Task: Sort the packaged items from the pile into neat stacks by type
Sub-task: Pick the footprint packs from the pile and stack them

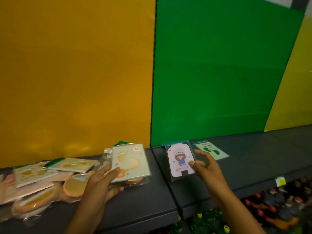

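Observation:
A loose pile of packaged items lies on the dark grey shelf at the left: pale cards with gold footprints and peach oval pads in clear wrap. My left hand grips a gold-footprint card pack with heart marks, lifted at the pile's right end. To the right, my right hand holds the right edge of a lilac cartoon-figure pack, tilted up off the shelf. A green-footprint pack lies flat behind that hand.
An orange panel and a green panel stand upright right behind the shelf. A seam splits the shelf into two sections. Below the front edge at the right, a lower level holds many small colourful goods.

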Demonstrator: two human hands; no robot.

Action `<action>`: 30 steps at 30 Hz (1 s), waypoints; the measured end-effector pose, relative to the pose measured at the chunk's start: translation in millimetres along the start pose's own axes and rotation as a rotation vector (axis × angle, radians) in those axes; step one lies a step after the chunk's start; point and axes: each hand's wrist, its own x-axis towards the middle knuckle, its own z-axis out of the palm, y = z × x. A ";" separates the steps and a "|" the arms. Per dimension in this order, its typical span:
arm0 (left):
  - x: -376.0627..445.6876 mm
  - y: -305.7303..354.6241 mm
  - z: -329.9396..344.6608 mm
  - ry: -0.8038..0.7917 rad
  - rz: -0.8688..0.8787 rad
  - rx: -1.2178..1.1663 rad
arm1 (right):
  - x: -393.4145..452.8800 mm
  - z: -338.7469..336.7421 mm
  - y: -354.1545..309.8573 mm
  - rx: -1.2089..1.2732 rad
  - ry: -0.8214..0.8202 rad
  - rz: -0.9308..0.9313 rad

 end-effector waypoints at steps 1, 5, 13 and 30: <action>4.3 -2.4 6.5 -0.007 0.002 0.007 | 3.8 -5.5 0.3 0.005 0.013 -0.005; 29.5 -12.0 30.0 -0.023 -0.010 0.027 | 25.2 -22.0 5.2 -0.015 0.046 -0.031; 89.9 -25.7 66.1 -0.052 -0.004 0.016 | 98.5 -34.1 8.5 -0.136 0.021 0.004; 158.0 -31.0 84.8 0.090 -0.066 0.063 | 192.8 -26.5 45.5 -0.382 -0.188 0.067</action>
